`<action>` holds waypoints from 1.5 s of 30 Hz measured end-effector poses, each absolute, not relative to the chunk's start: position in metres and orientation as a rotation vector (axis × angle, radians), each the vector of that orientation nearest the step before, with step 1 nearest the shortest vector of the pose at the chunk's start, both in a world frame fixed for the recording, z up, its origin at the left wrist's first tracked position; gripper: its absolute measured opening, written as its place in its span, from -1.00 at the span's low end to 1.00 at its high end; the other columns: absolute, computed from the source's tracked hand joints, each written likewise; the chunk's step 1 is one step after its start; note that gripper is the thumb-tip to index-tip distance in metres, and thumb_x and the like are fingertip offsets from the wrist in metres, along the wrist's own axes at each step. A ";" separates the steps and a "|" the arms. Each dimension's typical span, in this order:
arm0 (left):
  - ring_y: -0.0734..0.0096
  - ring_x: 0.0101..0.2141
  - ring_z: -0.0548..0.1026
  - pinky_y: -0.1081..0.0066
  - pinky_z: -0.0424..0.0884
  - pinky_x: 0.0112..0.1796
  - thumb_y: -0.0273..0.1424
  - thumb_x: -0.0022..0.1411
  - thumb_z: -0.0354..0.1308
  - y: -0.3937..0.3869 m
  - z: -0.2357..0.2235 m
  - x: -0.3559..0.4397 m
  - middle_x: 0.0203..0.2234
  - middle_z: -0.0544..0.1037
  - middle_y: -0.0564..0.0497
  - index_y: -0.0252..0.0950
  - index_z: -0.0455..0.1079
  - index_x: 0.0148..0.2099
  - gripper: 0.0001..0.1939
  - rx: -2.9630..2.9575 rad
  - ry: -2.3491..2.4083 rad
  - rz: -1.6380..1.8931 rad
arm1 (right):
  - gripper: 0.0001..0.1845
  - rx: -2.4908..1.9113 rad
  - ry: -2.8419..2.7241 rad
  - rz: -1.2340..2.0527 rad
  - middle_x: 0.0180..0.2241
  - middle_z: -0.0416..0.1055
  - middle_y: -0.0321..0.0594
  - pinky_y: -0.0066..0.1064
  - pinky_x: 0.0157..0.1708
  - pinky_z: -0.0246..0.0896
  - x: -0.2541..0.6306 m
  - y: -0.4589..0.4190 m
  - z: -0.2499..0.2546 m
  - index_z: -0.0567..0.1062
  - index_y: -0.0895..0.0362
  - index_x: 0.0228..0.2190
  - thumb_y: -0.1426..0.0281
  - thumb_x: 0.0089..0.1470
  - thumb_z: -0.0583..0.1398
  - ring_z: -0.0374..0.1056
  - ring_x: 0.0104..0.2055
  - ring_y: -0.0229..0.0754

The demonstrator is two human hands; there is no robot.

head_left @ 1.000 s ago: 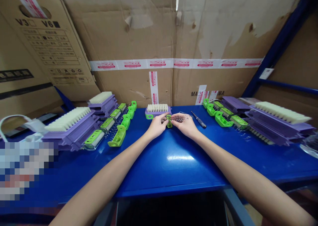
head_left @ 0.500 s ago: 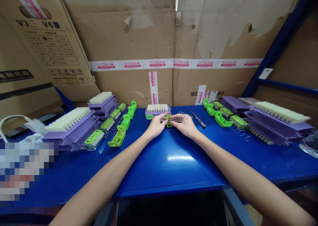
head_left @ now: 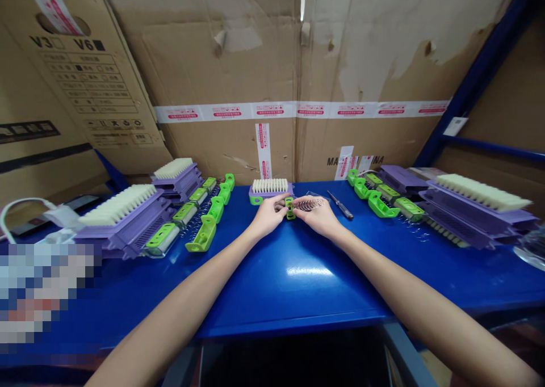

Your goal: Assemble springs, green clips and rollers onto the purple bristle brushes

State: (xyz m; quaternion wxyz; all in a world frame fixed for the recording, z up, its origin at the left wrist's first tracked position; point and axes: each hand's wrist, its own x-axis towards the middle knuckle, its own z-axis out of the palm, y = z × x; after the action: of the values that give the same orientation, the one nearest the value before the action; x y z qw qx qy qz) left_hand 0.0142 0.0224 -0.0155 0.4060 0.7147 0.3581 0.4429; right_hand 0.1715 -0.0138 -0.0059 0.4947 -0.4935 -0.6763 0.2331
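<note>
My left hand is closed, its fingertips pinching a small green plastic part held upright in the middle. From the other side, my right hand is closed on a thin metal coil spring, whose coils stick out over the fingers. The thumb and fingertips of the right hand meet the green part at its right face. Whether the spring's end is seated in the part is too small to tell. Just behind the hands sits a purple-and-green brush with pale bristles facing up.
A screwdriver lies right of my hands on the blue table. Green end pieces, springs and purple brush bodies line the left; more green pieces and stacked purple brushes line the right. Cardboard walls the back.
Almost nothing differs. Both hands stay at the green part with the spring, with only a very slight shift of the fingers and view.
</note>
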 end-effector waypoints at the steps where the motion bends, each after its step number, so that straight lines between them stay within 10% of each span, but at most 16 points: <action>1: 0.50 -0.38 0.48 0.47 0.45 -0.27 -0.65 0.06 0.13 0.022 -0.016 0.014 -0.41 0.54 -0.01 -0.43 0.39 0.07 -0.52 1.799 0.906 1.116 | -0.86 -1.196 -1.645 0.566 -0.41 0.56 -0.24 -0.40 -0.34 0.37 0.171 -0.015 -0.006 0.57 0.13 -0.42 0.45 -0.15 0.25 0.48 -0.38 -0.18; 45: 0.51 -0.47 0.40 0.46 0.36 -0.32 -0.59 0.11 0.07 0.021 -0.013 0.014 -0.53 0.41 0.08 -0.44 0.40 -0.03 -0.66 1.957 0.886 1.014 | -0.87 -1.203 -1.961 0.135 -0.33 0.51 -0.17 -0.32 -0.22 0.27 0.175 -0.008 -0.011 0.54 0.14 -0.35 0.45 -0.05 0.30 0.42 -0.26 -0.15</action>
State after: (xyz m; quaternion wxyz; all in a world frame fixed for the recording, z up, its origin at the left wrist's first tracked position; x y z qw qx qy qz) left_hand 0.0139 0.0207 -0.0127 0.3740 0.7641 0.3458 0.3958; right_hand 0.1749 -0.0076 -0.0110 0.4063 -0.4768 -0.7776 0.0534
